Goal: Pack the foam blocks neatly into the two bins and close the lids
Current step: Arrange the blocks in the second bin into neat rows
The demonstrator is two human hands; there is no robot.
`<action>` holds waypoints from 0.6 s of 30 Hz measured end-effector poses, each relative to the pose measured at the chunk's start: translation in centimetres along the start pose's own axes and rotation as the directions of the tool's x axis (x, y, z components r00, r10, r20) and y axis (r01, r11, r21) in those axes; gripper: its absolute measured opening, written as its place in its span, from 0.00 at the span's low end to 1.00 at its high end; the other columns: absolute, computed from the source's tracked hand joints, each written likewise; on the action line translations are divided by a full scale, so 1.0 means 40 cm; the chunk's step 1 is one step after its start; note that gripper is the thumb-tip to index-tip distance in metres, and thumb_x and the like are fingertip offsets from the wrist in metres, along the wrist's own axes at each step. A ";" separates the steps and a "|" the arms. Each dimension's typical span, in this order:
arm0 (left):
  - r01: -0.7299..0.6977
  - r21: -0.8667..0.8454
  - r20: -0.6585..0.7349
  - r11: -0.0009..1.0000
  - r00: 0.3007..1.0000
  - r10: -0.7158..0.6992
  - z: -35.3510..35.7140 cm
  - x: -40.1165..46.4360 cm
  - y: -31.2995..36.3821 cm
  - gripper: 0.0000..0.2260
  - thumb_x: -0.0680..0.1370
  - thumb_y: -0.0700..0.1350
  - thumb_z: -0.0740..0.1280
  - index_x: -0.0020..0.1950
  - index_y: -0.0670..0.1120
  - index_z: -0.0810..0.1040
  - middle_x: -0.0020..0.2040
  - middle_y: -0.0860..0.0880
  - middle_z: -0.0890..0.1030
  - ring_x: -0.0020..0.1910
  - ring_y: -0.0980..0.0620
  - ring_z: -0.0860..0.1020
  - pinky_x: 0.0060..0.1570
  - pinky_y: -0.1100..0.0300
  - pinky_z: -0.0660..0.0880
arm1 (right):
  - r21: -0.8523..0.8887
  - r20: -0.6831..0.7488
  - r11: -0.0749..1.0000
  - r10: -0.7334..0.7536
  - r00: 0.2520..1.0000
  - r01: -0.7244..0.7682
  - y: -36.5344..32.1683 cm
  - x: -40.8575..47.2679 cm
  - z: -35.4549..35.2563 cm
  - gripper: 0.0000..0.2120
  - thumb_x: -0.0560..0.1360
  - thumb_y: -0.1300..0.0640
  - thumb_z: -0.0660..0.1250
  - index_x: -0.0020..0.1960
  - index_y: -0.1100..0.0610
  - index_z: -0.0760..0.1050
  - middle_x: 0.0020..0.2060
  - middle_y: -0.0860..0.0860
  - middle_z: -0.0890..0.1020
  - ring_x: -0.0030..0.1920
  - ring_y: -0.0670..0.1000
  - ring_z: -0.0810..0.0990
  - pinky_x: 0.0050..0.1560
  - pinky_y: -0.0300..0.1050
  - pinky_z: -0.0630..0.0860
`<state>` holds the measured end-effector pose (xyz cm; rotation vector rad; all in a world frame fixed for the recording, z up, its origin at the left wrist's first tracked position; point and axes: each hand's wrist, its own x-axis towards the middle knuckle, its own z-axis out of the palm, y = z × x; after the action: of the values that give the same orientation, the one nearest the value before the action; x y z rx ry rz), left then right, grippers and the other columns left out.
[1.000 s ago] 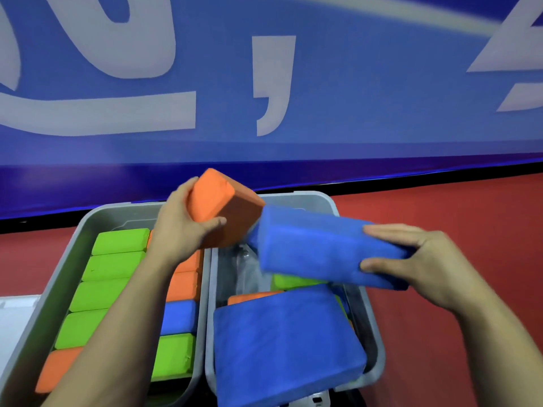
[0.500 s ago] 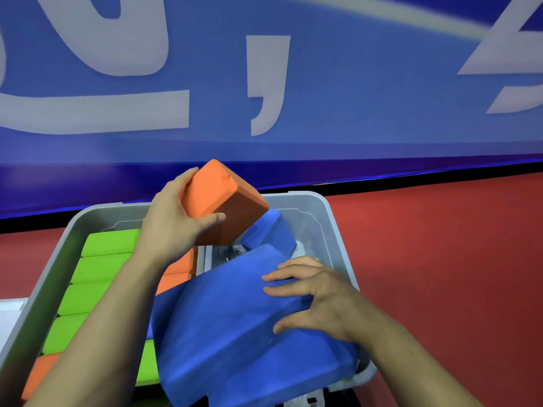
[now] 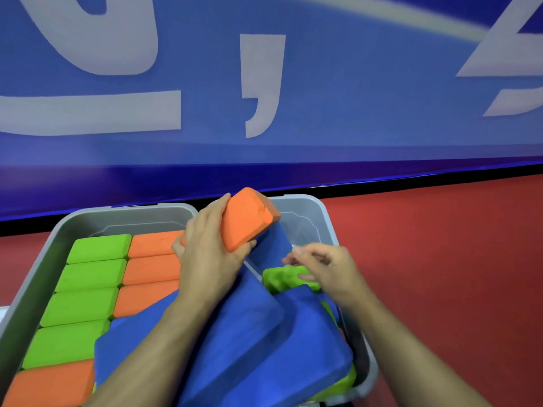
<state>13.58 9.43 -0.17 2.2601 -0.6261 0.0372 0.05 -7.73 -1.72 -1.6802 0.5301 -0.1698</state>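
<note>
Two grey plastic bins side by side on red floor, foam blocks part packed.

The left grey bin [image 3: 35,292] holds neat rows of green and orange blocks; big blue foam slabs [image 3: 249,333] tilt across the right grey bin [image 3: 326,218]. The left hand [image 3: 205,259] grips an orange foam block [image 3: 245,218] above them. The right hand [image 3: 326,268] pinches a crumpled green foam block [image 3: 282,279], fingers blurred.

Two bins stand side by side in the lower frame, the left bin [image 3: 38,277] beside the right bin [image 3: 326,218]. Blocks in rows [image 3: 88,277] fill the left one. Large slabs [image 3: 264,348] lie tilted across both, apparently propped on blocks beneath. A banner [image 3: 352,113] runs behind.
</note>
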 end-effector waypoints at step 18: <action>0.060 -0.018 -0.012 0.998 0.998 -0.060 0.016 0.019 -0.060 0.42 0.68 0.54 0.79 0.77 0.61 0.61 0.70 0.57 0.70 0.70 0.50 0.67 0.68 0.38 0.65 | -0.812 0.370 0.583 0.474 0.799 0.030 0.344 0.345 -0.005 0.34 0.69 0.48 0.78 0.72 0.50 0.72 0.67 0.51 0.78 0.67 0.53 0.76 0.69 0.47 0.71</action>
<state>15.21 10.05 -2.09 2.2590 -0.5500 0.0162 8.75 -15.15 -17.50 -2.3654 0.3786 0.8921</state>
